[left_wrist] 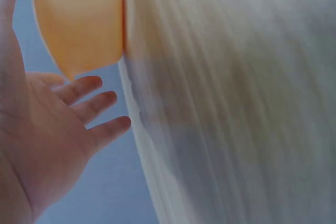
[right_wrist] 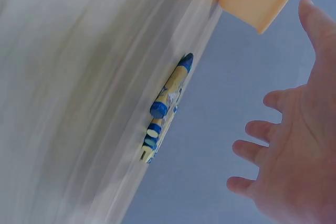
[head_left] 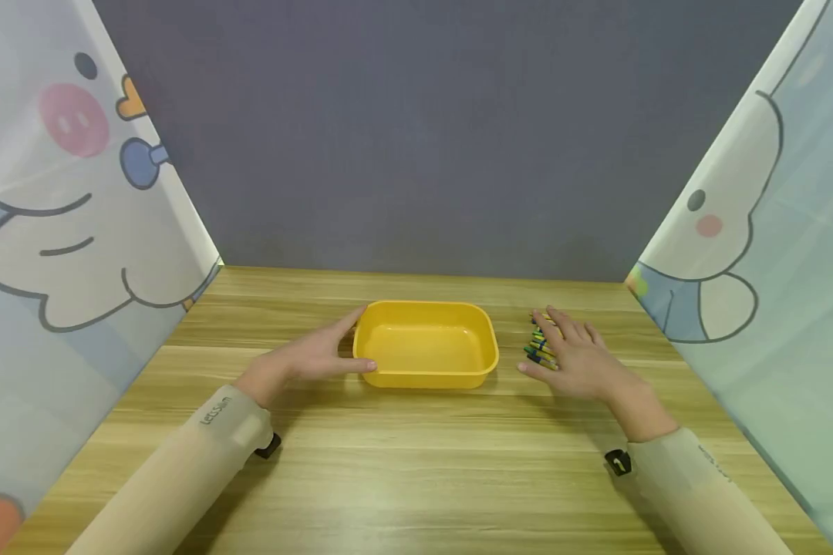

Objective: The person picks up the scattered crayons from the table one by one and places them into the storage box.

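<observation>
Item 1: yellow tray (head_left: 426,380), qty 1, rect. w/ rounded corners, open top, approx. mid-bench (head_left: 403,462); taken as clock centre, 12 being the far edge by the dark panel (head_left: 423,139). No crayon in it. Item 2: crayons (head_left: 541,348), several, yellowish wrappers w/ blue & green parts, lying approx. side by side on the bench at 3 o'clock, near the tray but apart from it. Item 3: L hand (head_left: 312,353), at the tray's 9 o'clock end, thumb toward 8, fingers toward 10, spread & extended, not clenched; contact w/ the rim can't be confirmed, L wrist view being soft. Item 4: R hand (head_left: 579,366), at 3 o'clock, palm down over part of the crayons, fingers spread & loose, grasping nothing; R wrist view shows a gap betw. fingertips & crayons. Step in hand (judged): approach, pre-grasp; L hand prob. set to steady the tray, R hand lined up for the crayons. Next move (judged) calls for R hand to drop to bench level & close thumb and fingers on one or more crayons w/o rolling the others away, L hand keeping the tray put.
</observation>
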Motion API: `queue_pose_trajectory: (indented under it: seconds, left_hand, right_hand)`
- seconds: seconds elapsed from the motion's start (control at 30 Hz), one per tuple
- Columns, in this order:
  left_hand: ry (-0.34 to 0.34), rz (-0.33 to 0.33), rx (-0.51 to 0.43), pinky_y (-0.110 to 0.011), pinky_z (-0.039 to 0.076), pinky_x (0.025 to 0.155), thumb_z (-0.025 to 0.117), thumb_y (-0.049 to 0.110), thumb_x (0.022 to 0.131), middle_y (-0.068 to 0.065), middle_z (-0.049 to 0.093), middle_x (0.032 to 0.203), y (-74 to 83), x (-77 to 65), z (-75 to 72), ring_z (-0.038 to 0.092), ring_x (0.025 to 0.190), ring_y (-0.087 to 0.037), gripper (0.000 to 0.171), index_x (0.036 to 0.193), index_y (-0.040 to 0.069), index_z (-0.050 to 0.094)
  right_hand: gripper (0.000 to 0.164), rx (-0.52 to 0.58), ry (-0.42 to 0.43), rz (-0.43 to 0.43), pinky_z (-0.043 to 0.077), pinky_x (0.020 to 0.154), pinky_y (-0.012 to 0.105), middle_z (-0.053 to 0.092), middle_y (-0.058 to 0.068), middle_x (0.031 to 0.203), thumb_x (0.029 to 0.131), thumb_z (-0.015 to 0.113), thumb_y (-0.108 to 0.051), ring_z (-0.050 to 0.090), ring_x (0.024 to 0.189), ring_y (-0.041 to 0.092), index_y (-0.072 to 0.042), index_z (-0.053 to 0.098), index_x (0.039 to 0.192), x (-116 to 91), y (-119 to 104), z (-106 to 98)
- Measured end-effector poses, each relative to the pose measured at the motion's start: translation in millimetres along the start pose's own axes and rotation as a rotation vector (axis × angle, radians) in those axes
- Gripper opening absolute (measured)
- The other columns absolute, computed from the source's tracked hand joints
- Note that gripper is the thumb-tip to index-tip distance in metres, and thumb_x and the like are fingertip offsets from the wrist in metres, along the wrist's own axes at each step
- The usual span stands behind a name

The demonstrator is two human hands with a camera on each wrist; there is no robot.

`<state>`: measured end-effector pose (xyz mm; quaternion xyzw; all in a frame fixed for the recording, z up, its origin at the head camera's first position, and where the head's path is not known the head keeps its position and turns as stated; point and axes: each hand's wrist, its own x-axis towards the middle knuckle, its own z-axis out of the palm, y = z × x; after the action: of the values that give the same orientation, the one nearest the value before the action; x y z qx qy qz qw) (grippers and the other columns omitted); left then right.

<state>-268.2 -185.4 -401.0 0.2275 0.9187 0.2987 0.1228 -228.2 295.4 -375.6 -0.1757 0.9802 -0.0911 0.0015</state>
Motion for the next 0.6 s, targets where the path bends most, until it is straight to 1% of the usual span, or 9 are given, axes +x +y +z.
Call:
queue_pose_trajectory:
  seconds: [0.07,0.17,0.23,0.33,0.43,0.53,0.6]
  left_hand:
    - [-0.006,-0.009,0.008,-0.071,0.03,0.13,0.074,0.08,0.09,-0.012,0.012,0.186,-0.8,3.5,1.3,0.032,0.164,-0.048,0.127,0.179,0.03,-0.003]
    - [-0.007,0.002,0.012,-0.069,0.029,0.131,0.074,0.079,0.091,-0.014,0.011,0.186,-2.8,6.5,3.1,0.031,0.164,-0.048,0.128,0.179,0.028,-0.004]
    - [-0.009,0.008,-0.004,-0.068,0.028,0.132,0.075,0.077,0.091,-0.012,0.01,0.186,-3.5,7.4,4.2,0.03,0.165,-0.045,0.129,0.179,0.028,-0.005]
    - [-0.019,0.012,-0.02,-0.067,0.028,0.132,0.076,0.076,0.091,-0.011,0.01,0.186,-3.9,7.4,5.4,0.03,0.166,-0.045,0.129,0.178,0.03,-0.007]
    - [-0.029,-0.007,-0.023,-0.069,0.029,0.131,0.075,0.077,0.091,-0.014,0.012,0.185,-4.5,6.7,5.9,0.033,0.164,-0.047,0.128,0.177,0.034,-0.009]
    - [-0.032,-0.026,-0.025,-0.07,0.029,0.13,0.074,0.078,0.09,-0.017,0.014,0.185,-5.9,6.2,6.2,0.035,0.162,-0.049,0.128,0.177,0.037,-0.011]
    - [-0.03,-0.031,-0.027,-0.071,0.031,0.129,0.074,0.079,0.09,-0.02,0.017,0.183,-7.6,5.8,6.5,0.037,0.161,-0.05,0.128,0.177,0.037,-0.011]
  right_hand:
    - [0.102,0.01,-0.002,0.01,0.008,0.128,0.081,0.012,0.027,0.182,0.105,0.055,-0.072,0.021,0.161,0.062,-0.013,0.014,0.178,-0.4,2.0,-1.3]
    - [0.102,0.021,0.007,0.021,0.009,0.127,0.081,0.013,0.029,0.181,0.105,0.057,-0.071,0.023,0.16,0.064,-0.012,0.015,0.178,-0.6,5.9,-3.3]
    - [0.102,0.024,0.016,0.028,0.01,0.127,0.08,0.014,0.03,0.181,0.105,0.058,-0.069,0.023,0.16,0.063,-0.011,0.015,0.177,-0.5,9.5,-4.7]
    - [0.101,0.033,0.028,0.033,0.013,0.126,0.08,0.016,0.031,0.18,0.106,0.059,-0.067,0.023,0.161,0.059,-0.009,0.016,0.176,0.5,16.1,-5.9]
    - [0.099,0.061,0.045,0.047,0.015,0.123,0.083,0.021,0.033,0.177,0.107,0.059,-0.064,0.025,0.16,0.06,-0.006,0.017,0.176,4.0,24.5,-9.0]
    - [0.094,0.098,0.058,0.077,0.021,0.12,0.086,0.026,0.039,0.173,0.111,0.053,-0.061,0.03,0.154,0.067,-0.001,0.02,0.174,12.3,38.7,-13.9]
    - [0.088,0.144,0.066,0.098,0.027,0.119,0.085,0.03,0.042,0.169,0.114,0.05,-0.058,0.034,0.151,0.068,0.004,0.025,0.171,20.2,50.1,-17.3]
